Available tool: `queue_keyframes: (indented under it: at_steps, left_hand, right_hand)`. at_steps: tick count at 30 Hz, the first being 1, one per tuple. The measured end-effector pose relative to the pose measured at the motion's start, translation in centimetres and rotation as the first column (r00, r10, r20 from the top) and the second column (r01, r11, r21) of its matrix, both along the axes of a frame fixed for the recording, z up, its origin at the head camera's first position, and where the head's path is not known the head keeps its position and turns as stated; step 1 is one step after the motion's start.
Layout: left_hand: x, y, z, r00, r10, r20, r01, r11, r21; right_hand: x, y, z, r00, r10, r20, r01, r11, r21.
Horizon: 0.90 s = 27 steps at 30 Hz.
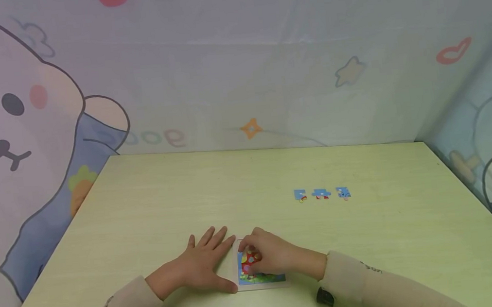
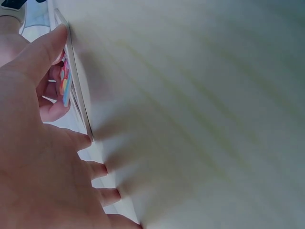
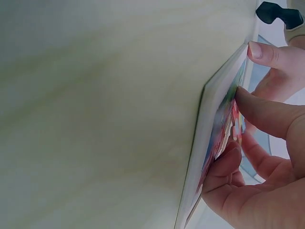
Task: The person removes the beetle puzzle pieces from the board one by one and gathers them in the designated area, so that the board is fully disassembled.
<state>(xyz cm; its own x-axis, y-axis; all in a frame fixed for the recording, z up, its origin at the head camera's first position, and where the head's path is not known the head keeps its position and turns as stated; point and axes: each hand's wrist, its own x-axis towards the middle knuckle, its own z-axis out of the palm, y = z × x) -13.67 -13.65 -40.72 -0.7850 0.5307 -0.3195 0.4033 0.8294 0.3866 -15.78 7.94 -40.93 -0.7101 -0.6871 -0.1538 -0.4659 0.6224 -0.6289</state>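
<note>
A small square puzzle board [image 1: 262, 286] with a pale rim lies near the front of the table, with a red, green and blue picture in it. My left hand [image 1: 203, 264] rests beside its left edge, palm down and fingers spread, the thumb at the lower left corner. Over the board, my right hand [image 1: 274, 252] pinches a puzzle piece [image 3: 236, 125] with red and yellow on it between thumb and fingers. The left wrist view catches this piece [image 2: 65, 86] tilted up near the board's face. Part of the picture is hidden under the right hand.
Three loose blue puzzle pieces, a left one [image 1: 300, 195], a middle one [image 1: 321, 193] and a right one [image 1: 343, 192], lie in a row farther back on the pale wooden table [image 1: 166, 194]. A printed cloth [image 1: 222, 87] hangs behind the table.
</note>
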Motion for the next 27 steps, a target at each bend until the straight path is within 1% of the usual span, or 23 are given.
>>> queue_keyframes:
  at_steps: [5,11,17,21,27]
  left_hand:
    - [0.07,0.01,-0.06,1.0,0.0,-0.002,0.0,1.0,-0.005]
    - [0.06,-0.01,-0.08,1.0,0.001,0.004,-0.001,1.0,-0.009]
    - [-0.05,-0.02,-0.12,1.0,-0.004,-0.002,0.004,1.0,-0.01]
    - [-0.03,-0.03,-0.11,1.0,-0.006,-0.006,0.006,1.0,-0.009]
    - [0.01,-0.01,-0.06,1.0,-0.004,-0.002,0.004,1.0,-0.009]
  right_hand:
    - [0.05,-0.04,0.03,1.0,-0.008,0.014,0.008,1.0,0.004]
    - [0.02,-0.07,0.13,0.999,0.015,0.031,-0.014,0.999,-0.045]
    - [0.01,0.03,0.17,0.998,0.024,0.055,-0.019,0.996,-0.084]
    - [-0.04,0.11,0.16,0.997,0.041,0.07,-0.034,0.995,-0.098]
    - [-0.12,0.2,0.12,0.996,0.062,0.07,-0.055,0.993,-0.104]
